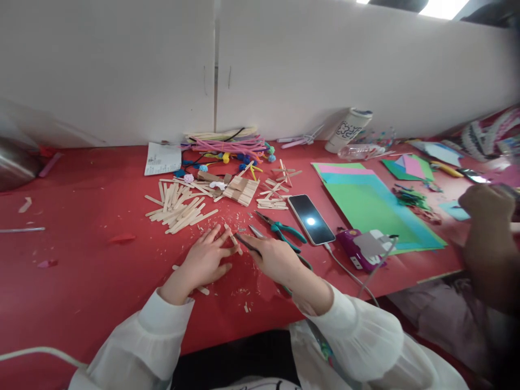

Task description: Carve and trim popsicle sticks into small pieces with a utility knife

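My left hand (205, 259) lies on the red table (81, 216), fingers spread, its fingertips pinning a short wooden craft stick (233, 238). My right hand (273, 257) is closed around the green-handled cutters (248, 245), whose dark jaws meet the stick near its lower end. Wood chips lie scattered around both hands. A pile of loose craft sticks (179, 208) sits just beyond my left hand. A panel of glued sticks (241, 190) lies farther back.
Teal-handled pliers (284, 230) and a phone (311, 218) lie right of my hands. Coloured paper sheets (365, 203), a purple device (359, 248) with a cable, pipe cleaners (231, 145) and a white cup (348, 130) stand farther off. Another person's hand (485, 208) is at the right edge.
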`<action>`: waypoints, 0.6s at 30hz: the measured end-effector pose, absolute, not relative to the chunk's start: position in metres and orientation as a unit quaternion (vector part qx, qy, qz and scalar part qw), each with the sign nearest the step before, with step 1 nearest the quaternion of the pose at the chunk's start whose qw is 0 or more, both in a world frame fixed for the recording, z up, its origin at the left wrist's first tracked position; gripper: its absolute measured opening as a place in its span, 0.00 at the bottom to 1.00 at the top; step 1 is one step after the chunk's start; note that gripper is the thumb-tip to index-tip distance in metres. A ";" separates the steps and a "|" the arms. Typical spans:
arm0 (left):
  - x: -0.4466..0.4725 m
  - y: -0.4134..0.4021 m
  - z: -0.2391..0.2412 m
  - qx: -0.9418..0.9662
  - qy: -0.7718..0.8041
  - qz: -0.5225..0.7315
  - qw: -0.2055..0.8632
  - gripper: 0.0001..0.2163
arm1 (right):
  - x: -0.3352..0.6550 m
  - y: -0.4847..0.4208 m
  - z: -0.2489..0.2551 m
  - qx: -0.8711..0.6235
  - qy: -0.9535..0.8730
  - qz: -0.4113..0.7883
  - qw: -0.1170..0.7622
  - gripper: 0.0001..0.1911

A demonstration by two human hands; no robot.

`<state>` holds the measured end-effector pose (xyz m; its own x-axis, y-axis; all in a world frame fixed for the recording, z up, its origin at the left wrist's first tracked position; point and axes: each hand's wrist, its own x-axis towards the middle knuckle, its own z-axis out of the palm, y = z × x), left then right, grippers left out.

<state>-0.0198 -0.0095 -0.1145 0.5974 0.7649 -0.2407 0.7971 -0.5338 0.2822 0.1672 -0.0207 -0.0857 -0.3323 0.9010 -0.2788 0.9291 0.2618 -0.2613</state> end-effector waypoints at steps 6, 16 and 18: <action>-0.020 -0.010 -0.115 0.874 0.446 -0.043 0.189 0.20 | 0.167 -0.020 -0.088 0.566 0.808 -0.151 0.068 0.25; -0.021 -0.009 -0.119 0.877 0.443 -0.033 0.185 0.20 | 0.164 -0.021 -0.082 0.553 0.818 -0.126 0.098 0.24; -0.021 -0.009 -0.118 0.877 0.442 -0.031 0.185 0.20 | 0.161 -0.023 -0.081 0.553 0.817 -0.123 0.106 0.25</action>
<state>-0.0205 -0.0092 -0.1178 0.6075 0.7638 -0.2183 0.7870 -0.5412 0.2962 0.1614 -0.0227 -0.0812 -0.3653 0.8781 -0.3092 0.9302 0.3574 -0.0840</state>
